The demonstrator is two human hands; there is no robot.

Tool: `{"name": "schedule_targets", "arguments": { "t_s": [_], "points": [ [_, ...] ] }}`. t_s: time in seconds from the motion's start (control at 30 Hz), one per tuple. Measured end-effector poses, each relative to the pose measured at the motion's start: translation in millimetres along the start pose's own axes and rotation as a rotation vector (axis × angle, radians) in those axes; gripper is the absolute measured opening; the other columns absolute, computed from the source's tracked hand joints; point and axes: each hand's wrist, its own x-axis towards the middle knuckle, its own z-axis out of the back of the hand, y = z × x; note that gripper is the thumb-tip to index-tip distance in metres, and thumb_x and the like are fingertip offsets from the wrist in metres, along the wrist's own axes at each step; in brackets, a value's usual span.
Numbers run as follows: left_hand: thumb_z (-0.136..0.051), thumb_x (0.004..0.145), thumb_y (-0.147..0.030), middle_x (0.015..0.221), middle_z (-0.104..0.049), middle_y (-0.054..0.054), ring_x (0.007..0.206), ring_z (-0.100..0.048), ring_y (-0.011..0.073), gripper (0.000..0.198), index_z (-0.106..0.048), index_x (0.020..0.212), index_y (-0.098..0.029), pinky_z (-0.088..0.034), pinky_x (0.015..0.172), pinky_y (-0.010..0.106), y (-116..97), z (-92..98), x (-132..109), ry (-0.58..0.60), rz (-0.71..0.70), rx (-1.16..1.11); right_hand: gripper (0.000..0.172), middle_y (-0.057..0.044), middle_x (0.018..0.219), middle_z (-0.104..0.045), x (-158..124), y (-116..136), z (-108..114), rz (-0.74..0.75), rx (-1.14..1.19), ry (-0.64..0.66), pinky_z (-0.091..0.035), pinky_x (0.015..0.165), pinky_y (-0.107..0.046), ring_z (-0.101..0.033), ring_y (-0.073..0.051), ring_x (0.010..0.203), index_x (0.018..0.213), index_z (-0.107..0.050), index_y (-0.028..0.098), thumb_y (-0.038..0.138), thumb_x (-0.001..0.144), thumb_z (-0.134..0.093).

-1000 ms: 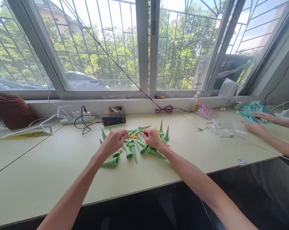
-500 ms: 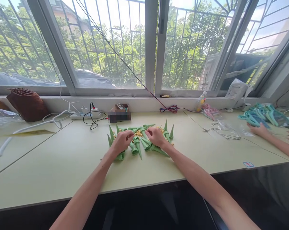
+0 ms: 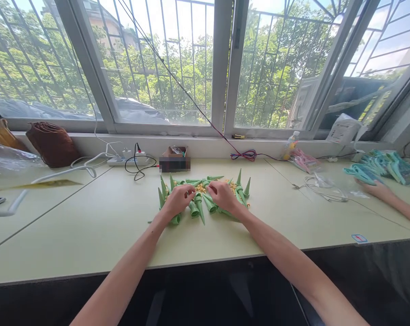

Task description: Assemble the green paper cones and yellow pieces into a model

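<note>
Your left hand [image 3: 180,198] and right hand [image 3: 221,195] work over green plastic spikes [image 3: 201,212] on the counter [image 3: 99,226], small yellow pieces [image 3: 201,187] apparently heaped centrally for easy reach. Pinched-looking fingers, but I can't tell what they're gripping.

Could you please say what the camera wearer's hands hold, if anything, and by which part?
It cannot be told; whatever the left hand or right hand may hold is hidden.

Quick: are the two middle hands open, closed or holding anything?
Left hand: fingers curled by the cones; any hold unclear.
Right hand: curled too; any hold unclear.
</note>
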Motion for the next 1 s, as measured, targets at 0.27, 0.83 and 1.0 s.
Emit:
{"name": "schedule_targets", "arguments": {
  "t_s": [0.27, 0.83, 1.0],
  "points": [
    [-0.051, 0.086, -0.027, 0.075, -0.063, 0.001, 0.059, -0.049, 0.0122, 0.016, -0.062, 0.078, -0.018, -0.04, 0.063, 0.026, 1, -2.9, 0, -0.011, 0.008, 0.007, 0.018, -0.002, 0.076, -0.061, -6, 17, -3, 0.159, 0.077, 0.024, -0.039, 0.065, -0.024, -0.051, -0.013, 0.066, 0.083, -0.06, 0.017, 0.024, 0.095, -0.049],
    [-0.048, 0.09, -0.035, 0.062, -0.049, 0.0, 0.054, -0.042, 0.0117, 0.036, -0.046, 0.059, -0.018, -0.037, 0.058, 0.027, 2, -5.8, 2, -0.136, 0.005, 0.037, 0.013, -0.008, 0.097, -0.072, -24, 59, -24, 0.646, 0.052, 0.154, -0.047, 0.086, -0.032, -0.064, -0.017, 0.09, 0.093, -0.064, 0.018, 0.023, 0.092, -0.052],
    [-0.05, 0.089, -0.032, 0.062, -0.052, 0.001, 0.057, -0.046, 0.0128, 0.03, -0.049, 0.062, -0.019, -0.039, 0.06, 0.027, 3, -3.6, 3, -0.171, 0.001, 0.037, 0.018, -0.009, 0.108, -0.071, -29, 64, -29, 0.691, 0.076, 0.191, -0.048, 0.092, -0.032, -0.063, -0.019, 0.1, 0.101, -0.065, 0.015, 0.02, 0.09, -0.052]
  ]
}}
